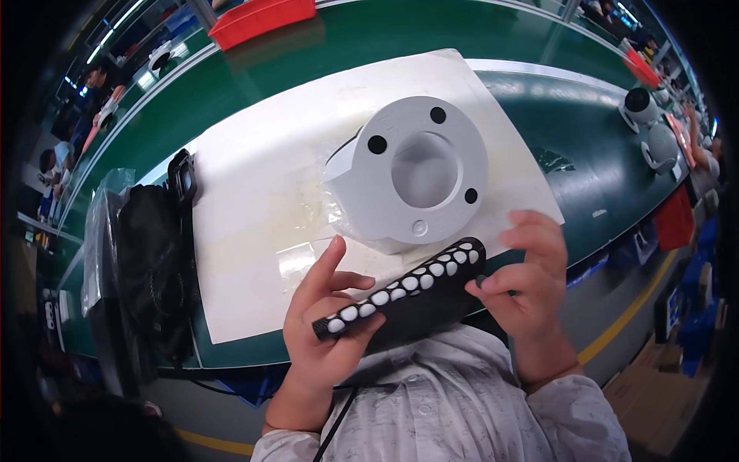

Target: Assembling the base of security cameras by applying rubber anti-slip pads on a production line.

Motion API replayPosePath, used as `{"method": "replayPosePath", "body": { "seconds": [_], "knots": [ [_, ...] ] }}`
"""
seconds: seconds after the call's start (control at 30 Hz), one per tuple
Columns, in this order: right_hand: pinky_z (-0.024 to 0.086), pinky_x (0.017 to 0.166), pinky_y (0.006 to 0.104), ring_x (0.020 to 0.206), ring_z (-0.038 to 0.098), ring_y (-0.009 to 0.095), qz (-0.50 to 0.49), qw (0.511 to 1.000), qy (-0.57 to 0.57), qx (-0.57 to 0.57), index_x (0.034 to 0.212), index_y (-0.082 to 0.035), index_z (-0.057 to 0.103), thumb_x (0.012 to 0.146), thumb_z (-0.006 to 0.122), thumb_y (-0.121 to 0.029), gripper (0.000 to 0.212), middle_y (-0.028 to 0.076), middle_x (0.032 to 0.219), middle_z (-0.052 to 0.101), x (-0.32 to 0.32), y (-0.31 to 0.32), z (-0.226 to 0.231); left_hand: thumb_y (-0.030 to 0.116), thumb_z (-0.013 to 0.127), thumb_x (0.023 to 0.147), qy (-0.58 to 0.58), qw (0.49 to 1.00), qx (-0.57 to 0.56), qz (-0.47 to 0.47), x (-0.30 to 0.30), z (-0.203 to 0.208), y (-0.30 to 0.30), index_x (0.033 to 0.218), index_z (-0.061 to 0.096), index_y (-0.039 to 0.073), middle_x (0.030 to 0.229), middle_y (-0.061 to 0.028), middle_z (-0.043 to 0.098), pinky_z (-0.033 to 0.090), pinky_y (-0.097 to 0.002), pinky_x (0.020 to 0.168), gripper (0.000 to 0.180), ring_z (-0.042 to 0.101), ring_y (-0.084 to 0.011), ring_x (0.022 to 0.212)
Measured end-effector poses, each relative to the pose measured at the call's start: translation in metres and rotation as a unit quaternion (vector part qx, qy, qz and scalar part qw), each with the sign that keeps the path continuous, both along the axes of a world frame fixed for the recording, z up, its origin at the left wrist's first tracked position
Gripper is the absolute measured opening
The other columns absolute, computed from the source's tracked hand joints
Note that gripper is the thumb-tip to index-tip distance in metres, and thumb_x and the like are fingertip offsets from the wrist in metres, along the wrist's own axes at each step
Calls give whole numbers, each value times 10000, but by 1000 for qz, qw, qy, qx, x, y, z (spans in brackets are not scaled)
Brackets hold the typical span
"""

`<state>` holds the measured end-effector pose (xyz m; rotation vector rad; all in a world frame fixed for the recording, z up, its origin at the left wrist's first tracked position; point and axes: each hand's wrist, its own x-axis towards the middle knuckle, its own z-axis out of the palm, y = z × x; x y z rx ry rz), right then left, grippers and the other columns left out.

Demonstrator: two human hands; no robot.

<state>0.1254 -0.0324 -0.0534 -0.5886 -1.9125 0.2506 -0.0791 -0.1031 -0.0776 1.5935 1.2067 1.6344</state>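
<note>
My left hand [323,331] grips a curled black sheet [416,296] with rows of round white spots, held near my body. On the thumb of my right hand [527,281] sits a small round black pad [481,282], pinched at the fingertips just right of the sheet. In front of both hands a white plastic housing [369,192] lies with its ring-shaped base facing up. Three round black pads [376,145] are on that base, around a wide central hollow. At the base's near edge a bare round recess [419,227] shows.
A white board [246,192] lies under the housing on the green table [531,115]. Black bags and clear plastic [154,269] stand at the left. A red bin [262,19] is at the back. White devices [654,127] stand far right, and other people sit along the lines.
</note>
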Motion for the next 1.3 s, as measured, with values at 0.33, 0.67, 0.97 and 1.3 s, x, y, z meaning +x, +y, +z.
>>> {"method": "replayPosePath", "body": {
  "seconds": [0.33,0.67,0.97,1.3],
  "knots": [
    [170,989,417,1265,159,357,24,983,-134,-121,731,-57,567,717,590,-85,38,187,1312,312,-32,20,40,-20,657,635,74,995,0,-61,9,12,8,754,565,-23,1273,-245,332,489,-309,708,150,570,-305,925],
    [106,987,444,1217,256,375,-111,930,-348,50,937,-76,617,838,330,-512,532,192,1217,427,-21,-4,40,-5,660,625,77,996,-1,-55,10,7,8,732,552,-7,1287,-189,344,456,-303,780,152,553,-273,970],
    [320,860,283,1005,403,169,19,963,-19,-268,1185,-6,362,760,599,-269,553,84,1113,411,-11,49,25,31,654,647,55,996,15,-71,0,8,11,735,534,11,1280,-198,352,452,-326,765,149,546,-292,961],
    [383,863,293,1001,491,183,208,894,91,-385,1173,16,376,846,452,-147,373,110,1087,500,11,148,23,27,623,686,39,996,69,-26,-43,3,-12,777,496,23,1302,-168,338,410,-347,810,155,512,-290,984]
  ]
}}
